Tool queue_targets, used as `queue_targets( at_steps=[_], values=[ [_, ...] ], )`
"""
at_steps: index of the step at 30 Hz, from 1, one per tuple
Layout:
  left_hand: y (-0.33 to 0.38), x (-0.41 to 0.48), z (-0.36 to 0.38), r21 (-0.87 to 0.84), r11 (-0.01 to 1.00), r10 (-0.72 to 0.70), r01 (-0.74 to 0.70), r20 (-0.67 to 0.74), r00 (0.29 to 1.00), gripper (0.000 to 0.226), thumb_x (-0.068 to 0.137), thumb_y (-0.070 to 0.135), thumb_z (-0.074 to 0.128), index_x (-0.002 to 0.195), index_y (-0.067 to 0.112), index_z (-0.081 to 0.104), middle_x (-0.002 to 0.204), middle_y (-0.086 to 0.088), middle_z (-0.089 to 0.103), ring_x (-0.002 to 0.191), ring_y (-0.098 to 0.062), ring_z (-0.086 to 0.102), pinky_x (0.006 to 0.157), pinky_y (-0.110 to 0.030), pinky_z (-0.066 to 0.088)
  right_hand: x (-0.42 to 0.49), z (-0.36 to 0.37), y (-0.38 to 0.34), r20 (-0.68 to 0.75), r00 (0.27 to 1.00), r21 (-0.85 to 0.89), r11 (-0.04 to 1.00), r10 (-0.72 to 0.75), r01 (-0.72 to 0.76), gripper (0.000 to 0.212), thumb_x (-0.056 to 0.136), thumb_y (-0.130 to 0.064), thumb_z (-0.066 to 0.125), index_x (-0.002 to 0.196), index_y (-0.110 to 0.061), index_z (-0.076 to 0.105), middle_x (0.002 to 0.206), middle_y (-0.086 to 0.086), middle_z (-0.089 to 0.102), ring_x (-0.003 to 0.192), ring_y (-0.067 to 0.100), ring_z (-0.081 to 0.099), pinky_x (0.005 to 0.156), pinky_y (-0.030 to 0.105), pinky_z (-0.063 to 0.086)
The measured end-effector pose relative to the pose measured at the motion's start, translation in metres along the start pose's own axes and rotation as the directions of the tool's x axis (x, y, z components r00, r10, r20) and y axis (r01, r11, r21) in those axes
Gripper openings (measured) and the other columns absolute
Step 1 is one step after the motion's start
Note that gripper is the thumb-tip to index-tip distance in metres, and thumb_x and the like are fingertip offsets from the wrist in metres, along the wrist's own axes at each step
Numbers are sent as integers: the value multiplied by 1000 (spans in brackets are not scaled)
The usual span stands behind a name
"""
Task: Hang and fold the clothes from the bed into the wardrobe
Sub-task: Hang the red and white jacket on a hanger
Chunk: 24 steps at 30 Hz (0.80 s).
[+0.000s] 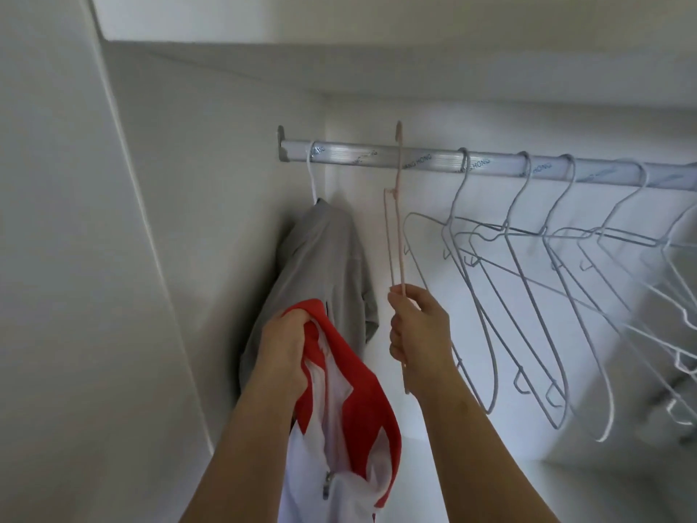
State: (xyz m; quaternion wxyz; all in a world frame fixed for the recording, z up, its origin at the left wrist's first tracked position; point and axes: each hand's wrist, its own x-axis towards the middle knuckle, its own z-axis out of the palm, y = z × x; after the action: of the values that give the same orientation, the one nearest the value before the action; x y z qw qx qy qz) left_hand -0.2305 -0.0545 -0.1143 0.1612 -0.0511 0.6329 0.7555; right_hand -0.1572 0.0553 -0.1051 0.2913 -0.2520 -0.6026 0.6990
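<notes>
I look up into a white wardrobe with a silver rail [362, 155] across it. My left hand [283, 345] grips the collar of a red and white zip jacket [358, 420], which hangs down below it. My right hand [418, 330] grips the lower bar of a pale pink wire hanger [394, 228]; its hook is up at the rail, seen edge-on. A grey shirt [324, 266] hangs on a white hanger at the rail's far left end, just behind the jacket.
Several empty pale blue wire hangers [528, 281] hang along the rail to the right, close to my right hand. The wardrobe's left side wall [113, 258] stands close beside the grey shirt. A shelf or top panel [377, 69] sits above the rail.
</notes>
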Motion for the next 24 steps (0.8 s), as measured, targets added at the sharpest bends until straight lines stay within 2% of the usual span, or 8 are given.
queue_targets(
  at_steps=[6, 8, 10, 13, 14, 16, 19, 24],
  values=[
    [-7, -7, 12, 13, 1000, 1, -1, 38, 999, 32, 91, 4, 45, 120, -9, 50, 68, -2, 49, 59, -15, 46, 95, -51, 42, -15, -20, 7, -18, 999, -72, 997, 30, -32, 11, 91, -17, 57, 82, -22, 62, 36, -13, 43, 29, 1, 36, 34, 14, 31],
    [-12, -12, 19, 18, 1000, 4, -5, 80, 997, 31, 90, 5, 47, 119, -6, 52, 70, -2, 50, 60, -15, 47, 81, -45, 49, -23, -27, 11, -9, 999, -83, 996, 36, -36, 14, 90, -16, 57, 78, -23, 62, 35, -13, 43, 28, 1, 36, 33, 13, 30],
    [-16, -23, 29, 27, 1000, 2, -5, 131, 991, 32, 90, 7, 49, 119, -4, 53, 73, -5, 53, 63, -17, 51, 66, -36, 48, -35, -41, 13, -5, 999, -82, 996, 42, -43, 16, 88, -16, 59, 75, -23, 64, 35, -11, 41, 29, 2, 33, 32, 14, 28],
    [-21, -34, 39, 52, 998, -36, 31, 93, 995, 31, 88, 16, 56, 117, 4, 56, 88, -15, 61, 75, -26, 59, 72, -39, 53, -53, -62, 15, 19, 998, -88, 994, 66, -64, 17, 87, -14, 60, 73, -20, 66, 37, -8, 39, 31, 4, 31, 34, 14, 27],
    [-22, -41, 40, 68, 997, -35, 30, 75, 997, 28, 89, 18, 56, 113, 6, 57, 87, -14, 61, 74, -26, 59, 68, -36, 52, -62, -71, 16, 24, 997, -94, 993, 70, -68, 16, 87, -13, 60, 74, -19, 67, 38, -7, 39, 32, 5, 31, 35, 14, 26],
    [-28, -56, 40, 94, 995, 19, -22, 37, 999, 16, 89, 19, 55, 102, 9, 56, 77, -10, 58, 64, -21, 56, 55, -28, 45, -79, -91, 16, 25, 997, -99, 993, 74, -72, 14, 88, -12, 58, 77, -16, 66, 37, -7, 39, 32, 5, 30, 35, 15, 26],
    [-41, -88, 40, -52, 991, 125, -124, 14, 992, 3, 86, 15, 53, 85, 18, 53, 70, -5, 54, 58, -17, 53, 55, -30, 46, -113, -122, 13, 31, 997, -147, 987, 76, -71, 13, 90, -12, 57, 80, -14, 66, 36, -9, 41, 30, 3, 32, 34, 13, 27],
    [-40, -138, 53, -56, 979, 198, -197, 9, 980, 21, 86, 9, 52, 83, 26, 42, 78, -3, 52, 60, -14, 52, 54, -26, 47, -174, -185, 14, 78, 996, -207, 978, 32, -16, 14, 88, -15, 61, 78, -17, 69, 38, -7, 39, 33, 5, 29, 36, 13, 28]
  ],
)
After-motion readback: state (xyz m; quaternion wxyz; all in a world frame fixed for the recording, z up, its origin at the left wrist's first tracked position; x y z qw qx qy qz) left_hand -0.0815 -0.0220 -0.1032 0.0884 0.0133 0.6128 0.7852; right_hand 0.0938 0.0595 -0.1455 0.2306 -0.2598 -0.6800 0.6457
